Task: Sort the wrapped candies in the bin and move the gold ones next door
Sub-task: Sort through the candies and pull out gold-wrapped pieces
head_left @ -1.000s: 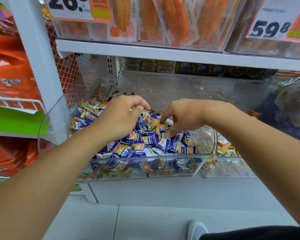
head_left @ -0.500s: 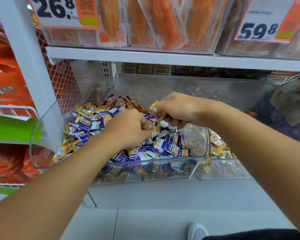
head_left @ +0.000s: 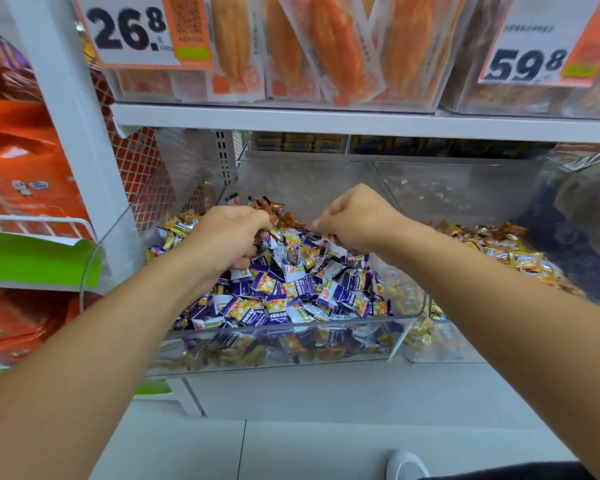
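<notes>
A clear plastic bin (head_left: pixel 274 355) on the lower shelf holds a heap of purple-and-white wrapped candies (head_left: pixel 291 292) mixed with gold ones (head_left: pixel 177 226). The neighbouring clear bin (head_left: pixel 444 348) on the right holds gold wrapped candies (head_left: pixel 520 254). Both my hands are down in the back of the mixed heap. My left hand (head_left: pixel 229 237) has its fingers curled around candies from the pile. My right hand (head_left: pixel 357 220), a little to the right, is a closed fist pinching a gold candy; most of that candy is hidden by the fingers.
A white shelf edge (head_left: pixel 326 121) runs just above the bins, carrying price tags (head_left: pixel 132 32) and orange packaged snacks. A white upright post (head_left: pixel 80 140) and red mesh stand at left. My shoe (head_left: pixel 406 465) shows on the grey floor.
My right hand, which held a gold candy raised above the heap, has dropped back into the pile. My left hand has shifted toward the back of the bin, fingers still curled.
</notes>
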A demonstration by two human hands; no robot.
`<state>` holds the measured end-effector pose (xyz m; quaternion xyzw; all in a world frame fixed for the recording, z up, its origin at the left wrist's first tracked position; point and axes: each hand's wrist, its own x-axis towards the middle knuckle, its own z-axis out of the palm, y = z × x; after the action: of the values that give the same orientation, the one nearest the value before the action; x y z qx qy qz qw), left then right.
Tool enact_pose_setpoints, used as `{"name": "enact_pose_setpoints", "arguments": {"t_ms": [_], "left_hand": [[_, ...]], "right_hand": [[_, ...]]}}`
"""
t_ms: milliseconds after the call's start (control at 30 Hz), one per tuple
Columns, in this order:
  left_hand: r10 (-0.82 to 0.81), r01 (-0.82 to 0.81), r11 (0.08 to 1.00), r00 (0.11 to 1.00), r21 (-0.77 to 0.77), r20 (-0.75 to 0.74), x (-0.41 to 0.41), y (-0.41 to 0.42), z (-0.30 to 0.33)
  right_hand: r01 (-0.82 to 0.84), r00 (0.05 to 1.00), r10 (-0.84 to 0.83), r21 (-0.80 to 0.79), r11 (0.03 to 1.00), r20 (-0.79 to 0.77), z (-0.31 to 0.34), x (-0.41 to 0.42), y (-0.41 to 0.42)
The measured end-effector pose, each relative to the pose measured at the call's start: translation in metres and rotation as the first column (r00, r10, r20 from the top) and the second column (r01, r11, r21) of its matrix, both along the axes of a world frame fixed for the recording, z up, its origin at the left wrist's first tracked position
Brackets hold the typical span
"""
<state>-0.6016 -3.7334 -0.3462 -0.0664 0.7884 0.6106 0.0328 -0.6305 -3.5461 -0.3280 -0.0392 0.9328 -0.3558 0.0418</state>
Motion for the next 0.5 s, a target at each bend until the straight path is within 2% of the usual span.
{"name": "enact_pose_setpoints", "arguments": {"t_ms": [67,167,267,367,500], "left_hand": [[0.003,-0.003,0.999,1.0,0.05,-0.003,0.002,-0.002,0.001],[0.012,-0.016,0.984,1.0,0.177,0.025,0.003,-0.006,0.005],[0.01,-0.027,0.963,0.998,0.27,0.067,0.003,-0.009,0.007],[0.027,-0.052,0.953,0.996,0.299,0.087,0.004,-0.012,0.007],[0.001,-0.047,0.933,0.992,0.357,0.128,0.006,-0.009,0.011]], "right_hand": [[-0.038,0.991,0.066,0.224,0.974,-0.117,-0.004,-0.007,0.0],[-0.147,0.984,0.173,0.407,0.902,-0.028,-0.006,-0.008,-0.008],[-0.254,0.966,0.25,0.421,0.871,0.067,-0.004,-0.007,-0.013],[-0.3,0.953,0.27,0.294,0.907,0.138,-0.007,-0.005,-0.014],[-0.28,0.957,0.285,0.437,0.855,0.056,-0.014,-0.005,-0.025]]}}
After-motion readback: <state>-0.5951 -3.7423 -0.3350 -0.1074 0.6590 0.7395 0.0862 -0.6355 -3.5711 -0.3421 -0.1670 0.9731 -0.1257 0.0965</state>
